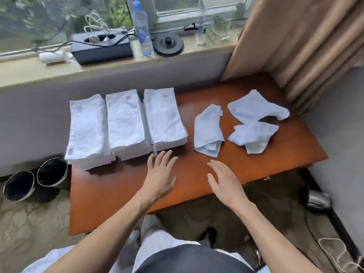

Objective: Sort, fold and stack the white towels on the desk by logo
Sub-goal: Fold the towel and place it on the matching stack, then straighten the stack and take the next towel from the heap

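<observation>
Soft daylight comes in thru the window at top; even, no hard glare, just a pale sheen on the far part of the counter. Short soft shadows lie at the near side of the towel stacks. Wide-angle bend: sill & curtain curve twd the edges. Bottle & the leaves outside look smeared, prob. motion blur. Corners soft, centre fairly sharp.

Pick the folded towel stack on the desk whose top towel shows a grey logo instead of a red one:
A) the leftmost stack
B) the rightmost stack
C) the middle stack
A: the leftmost stack has a faint grey logo near its far corner, while the middle stack and the rightmost stack each show a red logo.
</observation>
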The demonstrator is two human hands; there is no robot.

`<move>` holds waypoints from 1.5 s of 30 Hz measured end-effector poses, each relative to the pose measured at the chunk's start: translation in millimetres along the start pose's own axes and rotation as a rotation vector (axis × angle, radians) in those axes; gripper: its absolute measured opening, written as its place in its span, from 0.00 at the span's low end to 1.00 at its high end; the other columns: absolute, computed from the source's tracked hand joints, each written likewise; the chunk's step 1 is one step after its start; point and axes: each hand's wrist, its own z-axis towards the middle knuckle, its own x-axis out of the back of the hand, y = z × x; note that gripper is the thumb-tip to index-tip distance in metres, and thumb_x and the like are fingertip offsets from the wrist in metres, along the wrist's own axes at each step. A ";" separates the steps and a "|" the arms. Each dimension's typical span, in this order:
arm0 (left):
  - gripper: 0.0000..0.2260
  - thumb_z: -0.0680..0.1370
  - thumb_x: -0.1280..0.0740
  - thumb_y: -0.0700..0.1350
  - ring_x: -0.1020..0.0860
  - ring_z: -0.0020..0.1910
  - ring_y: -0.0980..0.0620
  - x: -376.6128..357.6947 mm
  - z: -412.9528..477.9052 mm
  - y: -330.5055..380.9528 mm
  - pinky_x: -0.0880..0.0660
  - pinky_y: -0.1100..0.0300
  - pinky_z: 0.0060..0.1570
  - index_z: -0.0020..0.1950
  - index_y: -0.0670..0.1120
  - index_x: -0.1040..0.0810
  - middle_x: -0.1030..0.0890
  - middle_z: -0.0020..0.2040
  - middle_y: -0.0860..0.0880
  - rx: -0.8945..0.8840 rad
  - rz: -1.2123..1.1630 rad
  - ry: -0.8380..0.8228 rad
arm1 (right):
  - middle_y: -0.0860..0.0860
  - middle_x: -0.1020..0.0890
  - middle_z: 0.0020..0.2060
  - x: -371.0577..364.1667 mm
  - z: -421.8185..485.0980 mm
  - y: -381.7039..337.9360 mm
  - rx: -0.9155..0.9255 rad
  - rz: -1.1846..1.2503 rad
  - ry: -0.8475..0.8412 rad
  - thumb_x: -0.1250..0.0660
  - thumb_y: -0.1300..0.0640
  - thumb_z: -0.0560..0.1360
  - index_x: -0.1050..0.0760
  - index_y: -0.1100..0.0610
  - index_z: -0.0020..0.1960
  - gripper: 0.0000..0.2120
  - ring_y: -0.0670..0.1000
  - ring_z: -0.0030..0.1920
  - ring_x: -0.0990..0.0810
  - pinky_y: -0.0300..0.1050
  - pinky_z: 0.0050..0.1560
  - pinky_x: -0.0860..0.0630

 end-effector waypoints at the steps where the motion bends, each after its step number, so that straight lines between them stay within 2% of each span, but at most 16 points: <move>1: 0.28 0.83 0.40 0.54 0.54 0.83 0.47 -0.3 5.7 16.8 0.61 0.40 0.79 0.82 0.53 0.44 0.48 0.84 0.49 -0.021 0.004 -0.006 | 0.44 0.34 0.79 9.9 -7.9 14.4 -0.018 0.009 0.014 0.42 0.47 0.86 0.34 0.47 0.79 0.22 0.45 0.80 0.39 0.42 0.76 0.43; 5: 0.26 0.83 0.43 0.55 0.53 0.83 0.46 2.5 26.9 78.6 0.62 0.40 0.79 0.81 0.53 0.41 0.46 0.84 0.49 -0.106 0.000 0.022 | 0.44 0.33 0.79 42.4 -27.0 64.4 -0.083 0.030 0.061 0.42 0.47 0.86 0.34 0.46 0.79 0.22 0.46 0.79 0.37 0.45 0.77 0.40; 10: 0.24 0.84 0.45 0.54 0.50 0.82 0.45 0.7 59.1 123.3 0.62 0.40 0.78 0.79 0.52 0.38 0.43 0.83 0.49 -0.140 0.032 0.016 | 0.43 0.30 0.76 68.3 -13.6 105.4 -0.138 0.060 0.117 0.40 0.47 0.85 0.32 0.45 0.77 0.20 0.45 0.76 0.33 0.39 0.70 0.41; 13: 0.23 0.84 0.45 0.53 0.50 0.83 0.44 -8.1 84.4 136.4 0.60 0.39 0.79 0.79 0.51 0.36 0.42 0.82 0.48 -0.154 0.013 -0.024 | 0.42 0.30 0.75 80.6 7.0 124.7 -0.165 0.065 0.097 0.39 0.46 0.85 0.32 0.43 0.76 0.20 0.45 0.75 0.31 0.40 0.70 0.39; 16: 0.23 0.83 0.43 0.51 0.46 0.82 0.43 -21.9 114.6 145.8 0.56 0.38 0.79 0.78 0.50 0.34 0.38 0.81 0.47 -0.147 -0.042 0.009 | 0.42 0.29 0.75 93.7 35.3 143.6 -0.187 0.021 0.081 0.39 0.46 0.85 0.32 0.42 0.76 0.20 0.45 0.74 0.30 0.41 0.71 0.37; 21: 0.23 0.82 0.43 0.51 0.44 0.81 0.44 -39.7 170.0 164.9 0.56 0.38 0.79 0.78 0.50 0.34 0.37 0.80 0.49 -0.159 -0.099 -0.041 | 0.42 0.27 0.72 115.9 81.1 161.9 -0.226 -0.009 0.057 0.38 0.48 0.84 0.31 0.43 0.74 0.18 0.44 0.72 0.29 0.40 0.70 0.37; 25: 0.24 0.83 0.43 0.51 0.45 0.81 0.45 -51.0 210.7 186.6 0.57 0.40 0.79 0.79 0.50 0.36 0.39 0.81 0.49 -0.153 -0.136 -0.088 | 0.44 0.26 0.72 134.7 114.5 174.8 -0.221 -0.004 0.001 0.37 0.51 0.84 0.29 0.47 0.74 0.18 0.47 0.72 0.29 0.44 0.73 0.33; 28: 0.23 0.83 0.43 0.50 0.44 0.81 0.45 -58.5 238.9 202.1 0.56 0.40 0.79 0.78 0.49 0.35 0.38 0.81 0.48 -0.146 -0.152 -0.105 | 0.46 0.26 0.72 149.1 139.9 187.2 -0.174 -0.013 -0.062 0.36 0.54 0.83 0.29 0.50 0.74 0.20 0.48 0.73 0.30 0.46 0.74 0.34; 32: 0.23 0.81 0.41 0.50 0.41 0.79 0.43 -73.4 268.9 221.1 0.50 0.39 0.77 0.76 0.48 0.35 0.36 0.79 0.47 -0.063 -0.163 -0.169 | 0.48 0.33 0.78 164.9 178.3 211.1 -0.113 -0.061 -0.185 0.33 0.55 0.81 0.34 0.50 0.78 0.27 0.51 0.77 0.36 0.50 0.77 0.35; 35: 0.25 0.82 0.41 0.51 0.41 0.79 0.44 -87.1 285.3 233.7 0.47 0.43 0.76 0.78 0.48 0.36 0.37 0.80 0.48 0.026 -0.199 -0.219 | 0.51 0.41 0.81 169.3 209.8 232.1 -0.052 -0.107 -0.240 0.34 0.56 0.80 0.38 0.51 0.80 0.30 0.53 0.81 0.44 0.52 0.78 0.37; 37: 0.22 0.82 0.40 0.50 0.39 0.78 0.45 -92.7 288.3 245.7 0.42 0.46 0.73 0.76 0.49 0.34 0.36 0.78 0.48 0.083 -0.217 -0.223 | 0.53 0.47 0.82 171.2 226.1 246.6 -0.029 -0.156 -0.316 0.35 0.57 0.80 0.38 0.51 0.80 0.29 0.55 0.83 0.51 0.54 0.80 0.42; 38: 0.20 0.82 0.40 0.49 0.38 0.77 0.45 -94.4 287.9 252.9 0.40 0.47 0.71 0.74 0.49 0.32 0.35 0.77 0.48 0.125 -0.222 -0.228 | 0.54 0.46 0.81 172.1 230.9 253.6 -0.005 -0.180 -0.364 0.35 0.58 0.80 0.35 0.50 0.77 0.26 0.56 0.82 0.52 0.54 0.80 0.43; 40: 0.16 0.81 0.39 0.48 0.37 0.76 0.45 -97.0 282.5 271.3 0.38 0.46 0.69 0.68 0.47 0.29 0.34 0.75 0.46 0.255 -0.232 -0.237 | 0.53 0.39 0.76 171.1 236.4 266.9 0.077 -0.215 -0.430 0.35 0.59 0.78 0.28 0.51 0.67 0.18 0.56 0.79 0.46 0.53 0.77 0.41; 42: 0.12 0.80 0.39 0.47 0.35 0.73 0.43 -97.5 277.3 292.8 0.38 0.46 0.68 0.62 0.46 0.28 0.33 0.73 0.44 0.381 -0.280 -0.256 | 0.51 0.33 0.69 174.1 240.0 279.0 0.136 -0.242 -0.489 0.35 0.61 0.78 0.26 0.51 0.63 0.14 0.55 0.72 0.38 0.51 0.73 0.37; 45: 0.09 0.80 0.40 0.45 0.30 0.61 0.44 -97.8 265.2 322.6 0.35 0.48 0.60 0.59 0.46 0.28 0.31 0.61 0.47 0.494 -0.284 -0.291 | 0.50 0.30 0.59 181.3 240.1 297.2 0.257 -0.313 -0.549 0.34 0.59 0.79 0.24 0.51 0.59 0.09 0.54 0.63 0.32 0.48 0.67 0.31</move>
